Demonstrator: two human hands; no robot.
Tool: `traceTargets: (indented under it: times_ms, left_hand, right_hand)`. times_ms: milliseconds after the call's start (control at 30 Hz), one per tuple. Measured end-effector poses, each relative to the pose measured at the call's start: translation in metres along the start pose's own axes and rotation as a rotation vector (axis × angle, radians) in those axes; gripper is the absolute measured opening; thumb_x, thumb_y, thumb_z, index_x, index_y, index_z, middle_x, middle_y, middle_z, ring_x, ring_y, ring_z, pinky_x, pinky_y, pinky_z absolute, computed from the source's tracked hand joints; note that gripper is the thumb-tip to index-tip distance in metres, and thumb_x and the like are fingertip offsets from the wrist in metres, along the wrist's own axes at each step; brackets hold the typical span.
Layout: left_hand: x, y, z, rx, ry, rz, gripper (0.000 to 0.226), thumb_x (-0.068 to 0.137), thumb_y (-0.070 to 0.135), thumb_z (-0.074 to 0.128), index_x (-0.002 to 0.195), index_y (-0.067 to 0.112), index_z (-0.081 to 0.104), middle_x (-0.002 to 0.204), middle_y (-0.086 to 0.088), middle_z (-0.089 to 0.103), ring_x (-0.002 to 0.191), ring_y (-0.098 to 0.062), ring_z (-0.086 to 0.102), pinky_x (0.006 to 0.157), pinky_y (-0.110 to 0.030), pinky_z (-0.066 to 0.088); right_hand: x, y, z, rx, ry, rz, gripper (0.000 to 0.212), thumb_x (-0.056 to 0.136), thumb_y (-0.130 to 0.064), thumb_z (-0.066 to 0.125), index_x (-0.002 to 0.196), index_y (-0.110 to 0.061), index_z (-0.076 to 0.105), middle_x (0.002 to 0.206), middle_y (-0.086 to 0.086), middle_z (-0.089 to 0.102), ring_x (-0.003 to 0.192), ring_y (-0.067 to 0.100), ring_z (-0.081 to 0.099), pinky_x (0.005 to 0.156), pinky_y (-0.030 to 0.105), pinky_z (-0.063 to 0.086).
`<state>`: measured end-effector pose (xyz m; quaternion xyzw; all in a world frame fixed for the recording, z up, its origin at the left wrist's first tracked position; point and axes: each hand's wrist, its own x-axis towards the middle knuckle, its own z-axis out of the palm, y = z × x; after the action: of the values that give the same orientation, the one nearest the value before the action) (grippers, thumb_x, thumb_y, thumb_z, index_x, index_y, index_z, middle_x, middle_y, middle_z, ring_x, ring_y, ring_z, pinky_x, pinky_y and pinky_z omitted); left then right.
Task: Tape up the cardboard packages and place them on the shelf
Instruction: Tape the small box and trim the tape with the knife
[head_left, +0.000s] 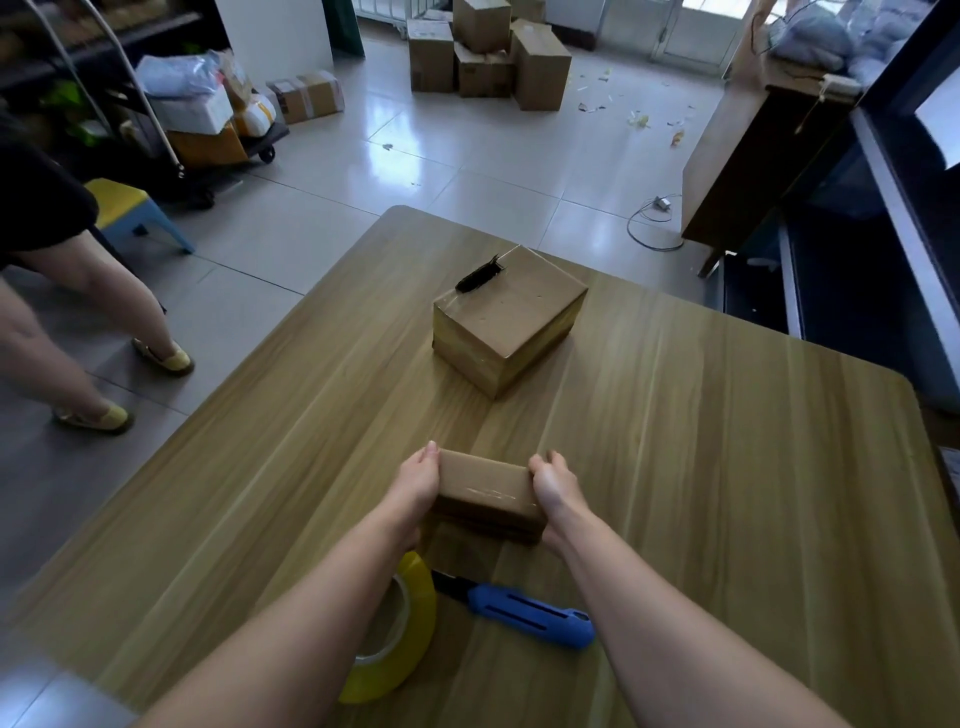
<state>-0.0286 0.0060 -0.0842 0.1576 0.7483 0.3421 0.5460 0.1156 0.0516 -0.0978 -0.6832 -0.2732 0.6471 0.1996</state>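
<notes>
A small flat cardboard package (485, 491), with clear tape across its top, is held between both hands just above the wooden table (701, 467). My left hand (415, 483) grips its left end and my right hand (553, 483) grips its right end, fingers curled over the far edge. A larger cardboard box (506, 319) stands farther back on the table, with a dark strip at its top left corner. A roll of yellow tape (402, 631) lies near me under my left forearm. A blue utility knife (524, 613) lies beside it.
Another person's legs (78, 312) stand left of the table, by a yellow and blue stool (132, 210). A loaded trolley (208, 119) and stacked cardboard boxes (488, 52) stand on the tiled floor beyond. A dark cabinet (753, 145) and shelving (893, 208) line the right side.
</notes>
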Motion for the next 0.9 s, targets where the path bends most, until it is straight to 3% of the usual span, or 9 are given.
traceTargets:
  times_ms: [167, 267, 333, 400, 500, 633, 700, 800, 900]
  left_hand:
    - [0.002, 0.005, -0.006, 0.005, -0.023, -0.001, 0.054, 0.103, 0.043, 0.033, 0.148, 0.014, 0.035, 0.146, -0.014, 0.039, 0.133, -0.030, 0.036, 0.112, -0.041, 0.028]
    - [0.002, 0.013, -0.013, -0.002, -0.035, -0.042, 0.064, 0.099, 0.053, 0.034, 0.147, 0.010, 0.034, 0.149, -0.014, 0.037, 0.136, -0.031, 0.034, 0.112, -0.042, 0.027]
    - [-0.001, 0.021, -0.019, -0.006, -0.067, -0.099, 0.076, 0.094, 0.064, 0.033, 0.147, 0.010, 0.033, 0.150, -0.015, 0.036, 0.138, -0.033, 0.033, 0.114, -0.044, 0.026]
    - [-0.001, 0.029, -0.025, 0.019, -0.087, -0.122, 0.087, 0.087, 0.074, 0.031, 0.149, 0.013, 0.032, 0.151, -0.016, 0.036, 0.137, -0.036, 0.034, 0.114, -0.049, 0.027]
    - [-0.002, 0.039, -0.033, 0.061, -0.092, -0.090, 0.093, 0.085, 0.077, 0.028, 0.150, 0.011, 0.027, 0.154, -0.018, 0.030, 0.140, -0.039, 0.028, 0.116, -0.051, 0.023]
    - [0.001, 0.041, -0.036, 0.124, -0.074, 0.028, 0.085, 0.089, 0.071, 0.029, 0.150, 0.011, 0.029, 0.158, -0.014, 0.022, 0.146, -0.032, 0.018, 0.117, -0.045, 0.012]
    - [0.003, 0.039, -0.036, 0.148, -0.081, 0.097, 0.075, 0.093, 0.065, 0.032, 0.151, 0.018, 0.028, 0.158, -0.011, 0.023, 0.144, -0.030, 0.022, 0.116, -0.044, 0.017]
    - [0.004, 0.036, -0.036, 0.146, -0.133, 0.124, 0.061, 0.098, 0.056, 0.034, 0.151, 0.030, 0.024, 0.151, -0.013, 0.031, 0.132, -0.035, 0.039, 0.105, -0.046, 0.039]
    - [0.004, 0.034, -0.037, 0.166, -0.129, 0.057, 0.064, 0.097, 0.061, 0.030, 0.149, 0.025, 0.030, 0.136, -0.015, 0.044, 0.110, -0.034, 0.055, 0.087, -0.042, 0.050]
  right_hand:
    - [-0.001, 0.001, -0.002, 0.051, -0.020, 0.017, 0.063, 0.100, -0.038, 0.048, 0.155, -0.026, 0.019, 0.152, 0.010, 0.035, 0.134, 0.034, 0.040, 0.110, 0.055, 0.035]
    - [-0.006, -0.005, -0.006, 0.248, -0.083, 0.048, 0.038, 0.088, -0.029, 0.059, 0.122, -0.012, 0.053, 0.107, 0.011, 0.057, 0.095, 0.026, 0.056, 0.077, 0.039, 0.052]
    - [-0.009, -0.012, -0.010, 0.341, -0.114, 0.021, 0.010, 0.085, -0.014, 0.051, 0.094, -0.009, 0.053, 0.082, 0.009, 0.053, 0.072, 0.021, 0.053, 0.055, 0.028, 0.047]
    - [-0.010, -0.016, -0.014, 0.373, -0.137, -0.018, 0.015, 0.083, -0.003, 0.047, 0.096, -0.008, 0.051, 0.085, 0.010, 0.052, 0.070, 0.020, 0.053, 0.048, 0.025, 0.046]
    - [-0.011, -0.018, -0.017, 0.302, -0.146, -0.114, 0.036, 0.087, 0.010, 0.051, 0.118, -0.008, 0.051, 0.109, 0.017, 0.055, 0.087, 0.024, 0.057, 0.063, 0.027, 0.050]
    - [-0.006, -0.013, -0.015, 0.210, -0.070, -0.186, 0.016, 0.094, -0.007, 0.061, 0.108, -0.015, 0.058, 0.107, 0.016, 0.064, 0.087, 0.023, 0.063, 0.071, 0.032, 0.053]
    - [-0.003, -0.013, -0.013, 0.178, -0.005, -0.196, 0.012, 0.092, -0.022, 0.068, 0.100, -0.015, 0.062, 0.108, 0.015, 0.067, 0.089, 0.027, 0.064, 0.073, 0.038, 0.056]
    - [-0.003, -0.015, -0.014, 0.167, 0.046, -0.191, 0.030, 0.089, -0.034, 0.069, 0.106, -0.010, 0.063, 0.107, 0.014, 0.069, 0.095, 0.028, 0.066, 0.085, 0.043, 0.058]
    - [-0.003, -0.016, -0.017, 0.122, 0.051, -0.179, 0.037, 0.093, -0.039, 0.063, 0.117, -0.010, 0.062, 0.111, 0.009, 0.067, 0.103, 0.026, 0.063, 0.094, 0.044, 0.054]
